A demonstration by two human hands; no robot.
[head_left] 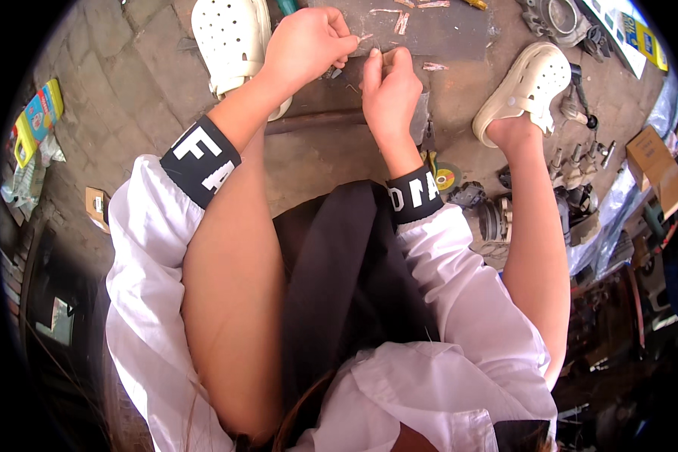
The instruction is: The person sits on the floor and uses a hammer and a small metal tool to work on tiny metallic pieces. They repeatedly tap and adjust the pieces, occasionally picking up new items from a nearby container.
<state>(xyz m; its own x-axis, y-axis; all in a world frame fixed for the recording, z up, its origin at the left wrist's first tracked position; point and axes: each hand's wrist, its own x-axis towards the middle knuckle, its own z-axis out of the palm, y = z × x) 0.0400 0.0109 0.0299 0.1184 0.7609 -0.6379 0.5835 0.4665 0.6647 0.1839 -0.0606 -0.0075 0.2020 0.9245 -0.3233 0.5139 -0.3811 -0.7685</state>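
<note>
My left hand (306, 47) is closed, its fingertips pinched on a small pinkish strip (365, 37) that pokes out toward the right. Close beside it, my right hand (392, 89) is closed too, thumb against the curled fingers. Something thin seems to rise from that pinch, too fine to make out. Both hands are over the near edge of a dark flat board (463, 38) on the ground. Several similar thin pinkish strips (401, 24) are scattered on the board, and another strip (435, 66) is at its near edge.
Cream clogs, left (230, 38) and right (531, 79), flank the board. Metal machine parts (572, 166), a round disc (446, 178) and a cardboard box (658, 169) stand to the right. At the far left is a yellow-and-blue package (39, 120), with a small carton (96, 207) nearer.
</note>
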